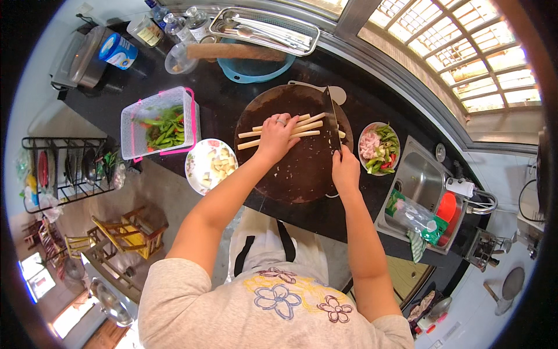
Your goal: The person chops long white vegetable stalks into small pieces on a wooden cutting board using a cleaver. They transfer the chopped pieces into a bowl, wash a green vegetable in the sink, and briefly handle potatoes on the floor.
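My left hand (276, 138) lies across several long pale vegetable stalks (314, 124), gripping them side by side on the round dark chopping board (279, 183). My right hand (347, 170) is closed around the handle of a cleaver (332, 116). The blade stands on edge across the stalks' right ends, away from my left fingers. A short pale piece (341, 134) lies to the right of the blade, and small scraps dot the board. Left of the board, a floral white plate (195, 173) holds pale cut chunks (222, 165).
A clear basket (132, 126) with pink handles holds green peppers (170, 137). Right of the board are a bowl (379, 173) of sliced meat and peppers, then a steel sink (419, 174). Behind it stand a blue basin (250, 74), a cutlery rack (267, 16) and bottles (197, 23).
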Demonstrator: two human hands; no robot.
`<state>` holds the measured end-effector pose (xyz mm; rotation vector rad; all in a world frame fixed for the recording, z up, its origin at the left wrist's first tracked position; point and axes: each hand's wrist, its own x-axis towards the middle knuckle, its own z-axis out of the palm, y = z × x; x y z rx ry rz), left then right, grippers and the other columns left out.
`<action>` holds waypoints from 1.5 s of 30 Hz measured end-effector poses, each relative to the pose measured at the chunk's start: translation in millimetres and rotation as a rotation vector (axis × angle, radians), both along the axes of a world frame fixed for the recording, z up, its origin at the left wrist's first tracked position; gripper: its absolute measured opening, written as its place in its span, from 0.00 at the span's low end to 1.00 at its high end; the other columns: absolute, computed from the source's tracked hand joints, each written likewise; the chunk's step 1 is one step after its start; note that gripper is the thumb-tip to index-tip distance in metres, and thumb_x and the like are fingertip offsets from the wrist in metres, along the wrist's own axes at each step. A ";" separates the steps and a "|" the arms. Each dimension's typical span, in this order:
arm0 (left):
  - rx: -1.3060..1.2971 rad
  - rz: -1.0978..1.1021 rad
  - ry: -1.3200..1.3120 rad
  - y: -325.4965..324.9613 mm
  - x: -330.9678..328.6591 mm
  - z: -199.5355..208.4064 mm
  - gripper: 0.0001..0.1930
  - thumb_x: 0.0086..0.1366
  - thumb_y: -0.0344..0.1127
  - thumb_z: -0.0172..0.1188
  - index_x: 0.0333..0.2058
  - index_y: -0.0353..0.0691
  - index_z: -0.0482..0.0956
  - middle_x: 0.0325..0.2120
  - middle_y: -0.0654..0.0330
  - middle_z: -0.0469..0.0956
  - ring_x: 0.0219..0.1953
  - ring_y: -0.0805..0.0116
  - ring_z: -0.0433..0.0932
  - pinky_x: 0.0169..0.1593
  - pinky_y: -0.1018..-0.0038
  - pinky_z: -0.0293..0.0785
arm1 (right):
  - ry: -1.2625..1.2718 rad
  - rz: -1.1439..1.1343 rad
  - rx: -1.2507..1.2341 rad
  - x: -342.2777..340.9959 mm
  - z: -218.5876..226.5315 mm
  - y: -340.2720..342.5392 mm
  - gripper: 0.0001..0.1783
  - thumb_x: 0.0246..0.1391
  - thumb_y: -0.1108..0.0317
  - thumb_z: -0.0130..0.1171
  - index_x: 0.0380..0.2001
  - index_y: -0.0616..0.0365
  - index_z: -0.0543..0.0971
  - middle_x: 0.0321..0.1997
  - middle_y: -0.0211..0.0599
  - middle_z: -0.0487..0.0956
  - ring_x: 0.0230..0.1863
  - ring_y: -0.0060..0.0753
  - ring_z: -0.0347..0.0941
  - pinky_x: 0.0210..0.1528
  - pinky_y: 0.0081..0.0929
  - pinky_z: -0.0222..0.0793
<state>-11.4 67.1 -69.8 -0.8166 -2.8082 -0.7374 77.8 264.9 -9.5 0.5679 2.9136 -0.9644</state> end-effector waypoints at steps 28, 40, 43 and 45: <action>0.038 0.024 0.031 -9.8 15.3 -6.6 0.31 0.55 0.42 0.67 0.57 0.44 0.69 0.51 0.57 0.67 0.53 0.53 0.65 0.56 0.58 0.60 | -0.060 0.141 0.137 25.5 7.4 -6.5 0.13 0.61 0.67 0.50 0.45 0.62 0.76 0.34 0.54 0.77 0.37 0.56 0.75 0.41 0.46 0.71; -0.037 0.037 0.049 -16.6 40.1 -10.1 0.31 0.55 0.39 0.66 0.58 0.44 0.69 0.50 0.57 0.69 0.52 0.55 0.68 0.55 0.60 0.62 | 0.035 0.147 -0.097 50.4 -14.8 -10.9 0.14 0.61 0.68 0.51 0.46 0.65 0.76 0.36 0.53 0.78 0.38 0.56 0.75 0.42 0.43 0.71; -0.023 0.022 0.083 -17.3 42.8 -8.4 0.30 0.55 0.39 0.66 0.58 0.44 0.69 0.51 0.57 0.69 0.52 0.55 0.68 0.56 0.60 0.63 | 0.032 0.151 -0.104 52.4 -19.1 -13.1 0.14 0.61 0.68 0.51 0.46 0.65 0.76 0.36 0.53 0.78 0.38 0.56 0.75 0.42 0.42 0.71; 0.020 0.034 0.081 -14.7 41.9 -8.3 0.29 0.55 0.38 0.66 0.56 0.43 0.71 0.51 0.56 0.70 0.52 0.54 0.68 0.56 0.59 0.63 | 0.040 0.153 -0.111 51.2 -21.1 -14.9 0.14 0.61 0.68 0.51 0.46 0.65 0.76 0.36 0.53 0.78 0.39 0.56 0.75 0.42 0.43 0.71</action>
